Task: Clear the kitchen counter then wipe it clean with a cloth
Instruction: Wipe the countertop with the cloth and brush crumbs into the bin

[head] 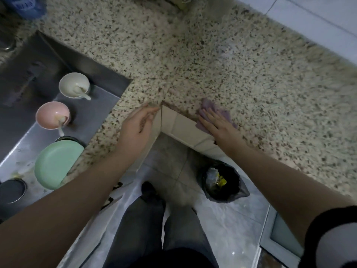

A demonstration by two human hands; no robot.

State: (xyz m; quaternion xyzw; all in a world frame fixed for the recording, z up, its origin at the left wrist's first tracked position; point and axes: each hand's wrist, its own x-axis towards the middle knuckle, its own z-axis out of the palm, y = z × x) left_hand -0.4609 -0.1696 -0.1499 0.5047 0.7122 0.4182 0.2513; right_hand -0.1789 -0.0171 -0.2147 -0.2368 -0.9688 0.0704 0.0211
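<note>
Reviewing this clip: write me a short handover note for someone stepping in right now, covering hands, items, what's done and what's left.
Right hand: flat, palm down on the purple cloth at the counter's inner corner edge.
Left hand: empty, resting on the counter edge beside the sink.
Dishes: white bowl, pink bowl (each with a spoon) and green plate sit in the sink.
Done: the visible counter is mostly cleared.
Left: wipe the counter; a pale smear shows further back, and blurred items stand at the far edge.
</note>
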